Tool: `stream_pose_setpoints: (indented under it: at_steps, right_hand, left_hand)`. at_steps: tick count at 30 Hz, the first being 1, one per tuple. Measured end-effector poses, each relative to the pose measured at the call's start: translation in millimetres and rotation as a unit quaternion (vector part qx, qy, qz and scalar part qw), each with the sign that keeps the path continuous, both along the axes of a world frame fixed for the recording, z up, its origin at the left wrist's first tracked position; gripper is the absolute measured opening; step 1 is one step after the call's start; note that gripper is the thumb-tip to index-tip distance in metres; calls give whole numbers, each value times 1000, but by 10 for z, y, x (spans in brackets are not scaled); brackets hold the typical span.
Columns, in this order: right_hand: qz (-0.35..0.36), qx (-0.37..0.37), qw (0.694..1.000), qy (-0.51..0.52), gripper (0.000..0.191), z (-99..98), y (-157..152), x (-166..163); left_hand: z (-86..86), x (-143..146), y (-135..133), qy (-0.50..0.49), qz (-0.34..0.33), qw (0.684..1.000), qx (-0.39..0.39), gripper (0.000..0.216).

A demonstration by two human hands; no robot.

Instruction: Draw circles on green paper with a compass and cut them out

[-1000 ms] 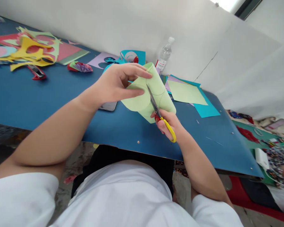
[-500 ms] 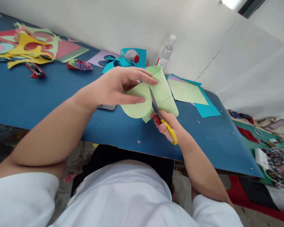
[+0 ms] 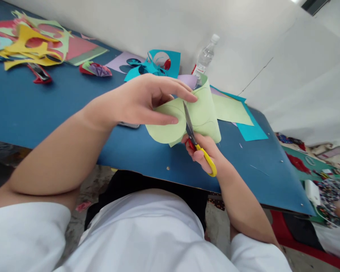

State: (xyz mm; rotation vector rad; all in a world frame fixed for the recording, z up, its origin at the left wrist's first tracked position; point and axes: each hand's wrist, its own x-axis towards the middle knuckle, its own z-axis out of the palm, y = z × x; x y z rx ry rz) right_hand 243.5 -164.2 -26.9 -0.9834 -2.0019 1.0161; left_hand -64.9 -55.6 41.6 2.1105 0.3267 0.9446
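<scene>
Head view, left hand (image 3: 143,100) arched, holding paper (image 3: 205,109), right hand (image 3: 210,146) gripping scissors (image 3: 190,131)

Left hand (image 3: 147,99) holds green paper (image 3: 202,111) — right hand (image 3: 205,149), scissors (image 3: 190,132).

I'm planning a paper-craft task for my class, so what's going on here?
A person holds curled, pale green paper above a blue table with the left hand, and scissors in the right hand. The scissors sit at a rounded edge of the paper, which is marked with curves. Yellow cut paper lies on the table's left.
</scene>
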Motion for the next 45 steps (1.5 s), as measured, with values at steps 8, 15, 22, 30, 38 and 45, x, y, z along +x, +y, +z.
stream_pose_setpoints:
  at_steps: [8, 15, 22, 30, 38, 45]
  right_hand:
    - [24, 49, 998, 13, 87, -220, 175, 45]
    - [21, 53, 998, 11, 83, -207, 131, 50]
    - [23, 51, 998, 12, 82, -205, 127, 52]
    - [25, 38, 999, 22, 80, -229, 140, 43]
    - [33, 40, 998, 33, 76, -264, 166, 68]
    - [16, 17, 1000, 3, 85, -226, 160, 47]
  left_hand:
    - [21, -2, 11, 15, 4, 1000, -8, 54]
    - [65, 37, -32, 11, 35, 998, -54, 50]
    - [64, 12, -43, 41, 27, 998, -40, 53]
    - [77, 1, -60, 42, 37, 998, -41, 51]
    - [83, 11, -75, 44, 29, 998, -25, 56]
    - [75, -18, -48, 49, 17, 998, -39, 53]
